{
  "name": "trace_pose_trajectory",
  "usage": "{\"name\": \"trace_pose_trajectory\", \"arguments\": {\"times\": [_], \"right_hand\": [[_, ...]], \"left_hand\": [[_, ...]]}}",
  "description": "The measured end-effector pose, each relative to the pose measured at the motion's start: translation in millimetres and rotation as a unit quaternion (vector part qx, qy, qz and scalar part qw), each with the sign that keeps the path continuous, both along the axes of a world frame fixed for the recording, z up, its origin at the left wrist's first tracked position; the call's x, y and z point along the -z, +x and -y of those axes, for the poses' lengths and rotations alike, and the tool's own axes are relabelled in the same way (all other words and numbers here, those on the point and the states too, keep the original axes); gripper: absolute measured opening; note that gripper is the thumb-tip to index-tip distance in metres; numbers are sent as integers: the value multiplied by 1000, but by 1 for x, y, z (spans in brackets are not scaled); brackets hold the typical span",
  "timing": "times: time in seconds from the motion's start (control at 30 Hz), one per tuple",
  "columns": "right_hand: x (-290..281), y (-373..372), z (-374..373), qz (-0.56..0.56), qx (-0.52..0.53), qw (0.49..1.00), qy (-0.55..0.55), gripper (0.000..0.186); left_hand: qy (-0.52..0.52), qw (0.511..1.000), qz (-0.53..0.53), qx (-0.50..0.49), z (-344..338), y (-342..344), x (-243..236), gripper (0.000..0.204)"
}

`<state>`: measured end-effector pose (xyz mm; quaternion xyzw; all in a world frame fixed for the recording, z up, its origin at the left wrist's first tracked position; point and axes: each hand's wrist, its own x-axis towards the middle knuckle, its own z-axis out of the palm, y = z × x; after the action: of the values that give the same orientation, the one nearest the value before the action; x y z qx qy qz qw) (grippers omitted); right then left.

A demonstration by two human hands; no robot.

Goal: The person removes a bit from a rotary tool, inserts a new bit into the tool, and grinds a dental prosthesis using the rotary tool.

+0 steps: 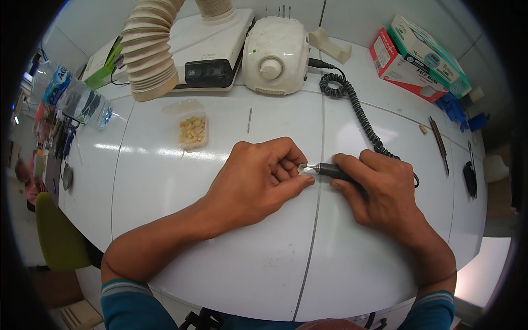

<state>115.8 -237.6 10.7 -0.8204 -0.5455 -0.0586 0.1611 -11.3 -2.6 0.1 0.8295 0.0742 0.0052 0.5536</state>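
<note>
Over the middle of the white table, my left hand (pixel 256 179) pinches a small pale, tooth-like piece (pixel 301 170) between thumb and fingers; the fingers hide most of it. My right hand (pixel 385 192) grips a dark rotary handpiece (pixel 333 171) like a pen. Its metal tip (pixel 312 167) points left and meets the piece, or comes very close to it. A black coiled cord (pixel 360 104) runs from behind the right hand to a white control box (pixel 275 58) with a round knob. Beyond my left hand, an open clear plastic container holds several similar pale pieces (pixel 192 131).
A ribbed beige hose (pixel 147 55) hangs beside a white machine (pixel 212 47) at the back left. One thin metal rod (pixel 249 120) lies near the control box. Cartons (pixel 426 58) stand back right, with slim tools (pixel 439 146) nearby. Far left is a plastic bottle (pixel 82 103).
</note>
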Motion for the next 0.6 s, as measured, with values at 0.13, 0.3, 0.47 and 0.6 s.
{"name": "trace_pose_trajectory", "arguments": {"times": [0.13,0.3,0.47,0.6], "right_hand": [[2,0,0,2,5,1000,0,26],[-1,-1,-1,-3,9,1000,-13,29],[0,-1,-3,-3,-4,1000,-3,30],[-1,-3,-6,-6,-1,1000,1,29]], "left_hand": [[10,1000,10,-1,-1,0,3,29],[5,1000,18,1,-2,0,5,29],[6,998,67,7,-5,0,11,28],[-6,997,76,9,-6,-1,12,27]]}}
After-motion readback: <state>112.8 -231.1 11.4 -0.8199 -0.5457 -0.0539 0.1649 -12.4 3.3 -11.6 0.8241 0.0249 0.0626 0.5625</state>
